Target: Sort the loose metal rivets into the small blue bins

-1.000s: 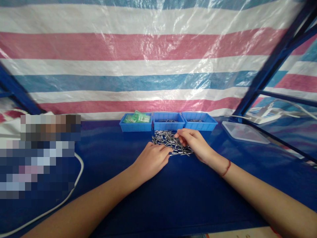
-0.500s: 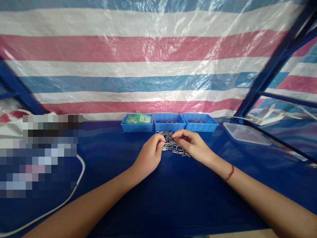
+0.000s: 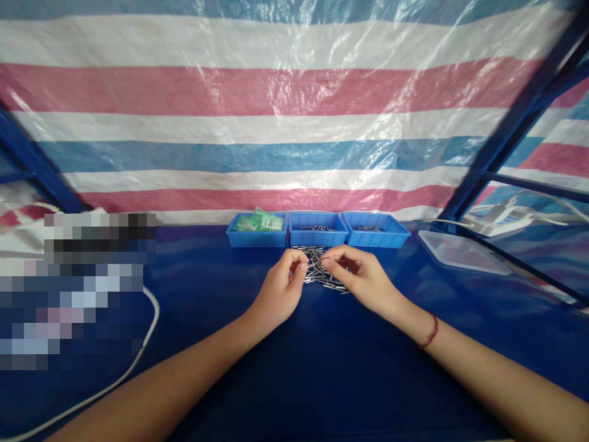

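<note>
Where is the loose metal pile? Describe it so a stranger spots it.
Find the striped sheet behind the blue table, then the row of three blue bins at the table's far edge. In front of the middle bin, between the left hand and right hand, is the pile of thin metal pieces. Unlike the pieces in the bins, it lies loose on the tabletop.

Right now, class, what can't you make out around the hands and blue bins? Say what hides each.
All in the head view:
- Left hand: curled fingers hide whether it holds anything.
- Right hand: same, hidden by its own fingers.
- Metal pieces: overlapping, partly behind the hands, too small to count.
- Left bin: green packets hide its floor.
- White cable: cut off by the picture's edge.
</note>
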{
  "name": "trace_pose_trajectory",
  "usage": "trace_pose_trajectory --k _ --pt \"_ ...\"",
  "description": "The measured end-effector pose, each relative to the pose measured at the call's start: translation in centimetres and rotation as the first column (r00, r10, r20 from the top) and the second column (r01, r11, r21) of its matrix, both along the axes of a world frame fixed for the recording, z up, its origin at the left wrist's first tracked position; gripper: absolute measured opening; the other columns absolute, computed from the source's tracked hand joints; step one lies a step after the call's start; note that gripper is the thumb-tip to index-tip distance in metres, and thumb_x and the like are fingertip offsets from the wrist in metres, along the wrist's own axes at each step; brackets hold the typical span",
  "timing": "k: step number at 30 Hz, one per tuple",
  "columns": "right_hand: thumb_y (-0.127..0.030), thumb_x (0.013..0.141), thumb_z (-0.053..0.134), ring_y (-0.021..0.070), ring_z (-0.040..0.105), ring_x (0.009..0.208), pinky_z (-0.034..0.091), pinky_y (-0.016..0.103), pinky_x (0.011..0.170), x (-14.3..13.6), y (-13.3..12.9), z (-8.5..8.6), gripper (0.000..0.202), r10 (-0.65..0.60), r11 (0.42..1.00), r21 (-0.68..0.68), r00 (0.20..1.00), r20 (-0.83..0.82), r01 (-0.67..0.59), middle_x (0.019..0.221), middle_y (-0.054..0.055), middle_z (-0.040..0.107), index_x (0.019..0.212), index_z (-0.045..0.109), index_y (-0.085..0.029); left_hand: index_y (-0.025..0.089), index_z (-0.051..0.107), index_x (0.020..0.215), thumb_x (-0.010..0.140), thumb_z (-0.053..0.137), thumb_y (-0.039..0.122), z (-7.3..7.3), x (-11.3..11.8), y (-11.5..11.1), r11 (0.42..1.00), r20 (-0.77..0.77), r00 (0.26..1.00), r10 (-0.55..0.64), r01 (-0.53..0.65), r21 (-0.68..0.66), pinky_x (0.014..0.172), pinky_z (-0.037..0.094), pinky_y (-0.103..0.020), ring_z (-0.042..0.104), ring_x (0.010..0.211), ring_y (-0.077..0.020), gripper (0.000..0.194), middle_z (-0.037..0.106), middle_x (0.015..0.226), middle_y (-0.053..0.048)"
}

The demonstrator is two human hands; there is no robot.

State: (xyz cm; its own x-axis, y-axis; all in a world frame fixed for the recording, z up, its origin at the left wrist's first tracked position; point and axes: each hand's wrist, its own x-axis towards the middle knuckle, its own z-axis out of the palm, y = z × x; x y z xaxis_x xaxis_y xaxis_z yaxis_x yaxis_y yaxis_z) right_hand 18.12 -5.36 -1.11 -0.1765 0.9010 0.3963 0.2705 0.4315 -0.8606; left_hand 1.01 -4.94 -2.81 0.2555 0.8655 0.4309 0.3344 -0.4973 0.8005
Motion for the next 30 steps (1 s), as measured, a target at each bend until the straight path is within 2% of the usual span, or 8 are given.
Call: trace_pose_trajectory --k 4,8,13,17,22,25,27,30 --pt "-0.037 0.078 0.061 0.0148 0.054 0.066 0.042 0.030 0.063 -0.1 -0.2 -0.1 0.018 -0.025 0.999 0.040 0.999 0.028 0.024 0.073 0.002 0.062 0.079 0.064 -0.020 0.019 0.053 0.101 0.090 0.043 0.029 0.3 0.1 -0.3 0.999 -0.036 0.998 -0.043 0.042 -0.014 0.073 0.045 -0.027 0.058 0.082 -0.0144 0.018 0.061 0.091 -0.002" --pt "-0.035 0.080 0.060 0.0152 0.054 0.065 0.043 0.029 0.062 -0.2 -0.6 0.2 0.015 -0.029 0.993 0.114 0.997 0.067 0.021 0.072 0.002 0.062 0.081 0.065 -0.021 0.018 0.058 0.093 0.090 0.045 0.027 0.3 0.1 -0.3 0.994 -0.087 0.993 -0.082 0.088 0.063 0.076 0.045 -0.027 0.058 0.084 -0.0144 0.016 0.064 0.091 -0.003" --pt "-0.031 0.084 0.057 0.0153 0.054 0.067 0.043 0.029 0.062 -0.1 -0.9 0.6 0.012 -0.047 0.967 0.254 0.983 0.177 0.001 0.075 0.003 0.061 0.083 0.065 -0.023 0.018 0.058 0.090 0.087 0.049 0.023 0.4 0.1 -0.3 0.994 -0.076 0.996 -0.035 0.043 0.105 0.074 0.045 -0.026 0.058 0.082 -0.0140 0.010 0.064 0.089 -0.002" --pt "-0.030 0.086 0.054 0.0169 0.055 0.072 0.044 0.030 0.064 0.1 -0.7 0.6 0.014 -0.055 0.957 0.289 0.969 0.241 -0.018 0.078 0.005 0.061 0.083 0.065 -0.023 0.018 0.058 0.090 0.085 0.053 0.023 0.5 0.0 -0.4 0.988 -0.051 0.998 0.023 -0.014 0.155 0.073 0.046 -0.027 0.058 0.078 -0.0138 0.009 0.064 0.087 -0.002" --pt "-0.031 0.089 0.049 0.0183 0.057 0.083 0.045 0.031 0.074 0.2 -0.6 0.4 0.019 0.010 0.956 0.277 0.952 0.306 -0.099 0.086 0.006 0.062 0.087 0.066 -0.023 0.018 0.058 0.086 0.085 0.054 0.027 0.5 -0.1 -0.4 0.982 -0.064 0.997 0.047 -0.034 0.183 0.072 0.045 -0.026 0.058 0.076 -0.0134 0.010 0.064 0.083 -0.001" --pt "-0.031 0.088 0.050 0.0180 0.057 0.084 0.044 0.031 0.076 0.2 -0.3 0.0 0.020 0.034 0.965 0.240 0.957 0.289 -0.107 0.087 0.006 0.062 0.085 0.067 -0.023 0.018 0.056 0.093 0.085 0.054 0.027 0.3 -0.1 -0.2 0.985 -0.052 0.998 0.032 -0.022 0.170 0.071 0.046 -0.026 0.059 0.078 -0.0135 0.012 0.063 0.086 -0.002" --pt "-0.034 0.086 0.052 0.0176 0.057 0.081 0.044 0.031 0.074 0.4 0.4 -0.4 0.021 -0.004 0.983 0.179 0.979 0.204 -0.033 0.084 0.005 0.063 0.082 0.067 -0.021 0.018 0.053 0.103 0.085 0.055 0.026 0.1 -0.1 -0.1 0.987 -0.056 0.998 0.029 -0.020 0.158 0.072 0.046 -0.026 0.060 0.080 -0.0138 0.021 0.063 0.089 -0.002" --pt "-0.042 0.081 0.057 0.0142 0.053 0.066 0.041 0.028 0.062 1.4 1.9 -0.8 0.025 -0.158 0.987 -0.012 0.987 -0.044 0.157 0.075 0.002 0.061 0.082 0.066 -0.019 0.019 0.051 0.110 0.086 0.053 0.025 0.2 -0.2 -0.1 0.981 -0.135 0.991 0.018 0.009 0.195 0.074 0.047 -0.027 0.060 0.081 -0.0135 0.025 0.062 0.093 -0.003"
